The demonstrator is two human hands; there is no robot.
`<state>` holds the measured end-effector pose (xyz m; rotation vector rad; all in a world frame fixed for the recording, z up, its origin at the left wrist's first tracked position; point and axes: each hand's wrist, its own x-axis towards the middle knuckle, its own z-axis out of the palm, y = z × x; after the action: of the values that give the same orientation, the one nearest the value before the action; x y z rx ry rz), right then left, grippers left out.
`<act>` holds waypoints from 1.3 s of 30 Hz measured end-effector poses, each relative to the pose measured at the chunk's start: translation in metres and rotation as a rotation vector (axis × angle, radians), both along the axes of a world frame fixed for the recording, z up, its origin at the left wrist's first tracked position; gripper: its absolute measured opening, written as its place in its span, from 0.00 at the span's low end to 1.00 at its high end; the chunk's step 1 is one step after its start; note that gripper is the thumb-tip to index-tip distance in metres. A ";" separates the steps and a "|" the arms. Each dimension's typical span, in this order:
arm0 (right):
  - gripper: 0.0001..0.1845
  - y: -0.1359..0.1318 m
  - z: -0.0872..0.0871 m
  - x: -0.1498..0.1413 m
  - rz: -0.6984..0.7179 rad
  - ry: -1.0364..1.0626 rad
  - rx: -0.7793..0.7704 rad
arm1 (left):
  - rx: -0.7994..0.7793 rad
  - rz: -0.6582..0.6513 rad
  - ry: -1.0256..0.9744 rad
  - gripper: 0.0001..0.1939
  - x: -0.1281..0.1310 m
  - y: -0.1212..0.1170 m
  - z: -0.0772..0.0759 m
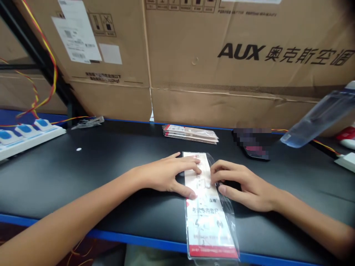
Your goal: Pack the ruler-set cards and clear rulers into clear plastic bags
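Observation:
A long clear plastic packet (206, 221) with a white and red printed card in it lies on the black table, its near end reaching over the front edge. Chinese print on the card names a ruler set. My left hand (169, 173) rests on the packet's upper left part, fingers spread and thumb on the card. At the packet's right edge is my right hand (244, 184), its fingers curled in against the loose clear film and the thumb close below them. How firmly these fingertips grip the film is hard to make out.
Behind the packet lies a stack of similar packets (191, 133). A dark phone-like object (253, 147), partly blurred out, and a tilted clear plastic bottle (318, 116) are at the right. A white power strip (36, 138) sits at the left. A large cardboard box (191, 74) walls the back.

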<state>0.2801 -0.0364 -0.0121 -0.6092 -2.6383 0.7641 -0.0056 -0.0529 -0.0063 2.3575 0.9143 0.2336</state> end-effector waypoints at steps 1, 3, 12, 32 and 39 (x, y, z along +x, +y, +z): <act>0.08 0.000 0.000 0.000 0.000 -0.003 0.013 | 0.002 0.001 0.001 0.30 0.000 0.000 0.000; 0.06 -0.001 0.000 0.002 -0.004 -0.002 0.043 | 0.007 0.001 0.008 0.30 -0.001 -0.001 0.001; 0.09 0.008 0.002 0.011 -0.030 -0.068 0.000 | 0.024 0.010 0.114 0.38 -0.004 -0.001 0.006; 0.20 0.004 -0.008 0.008 -0.147 -0.085 0.048 | 0.030 0.090 0.236 0.50 -0.007 -0.001 0.005; 0.27 0.007 -0.011 0.012 -0.114 -0.067 0.026 | 0.061 0.097 0.201 0.49 -0.008 0.000 0.003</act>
<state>0.2921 -0.0296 -0.0229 -0.7827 -2.6425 0.6862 -0.0138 -0.0524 -0.0036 2.4273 1.1325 0.0637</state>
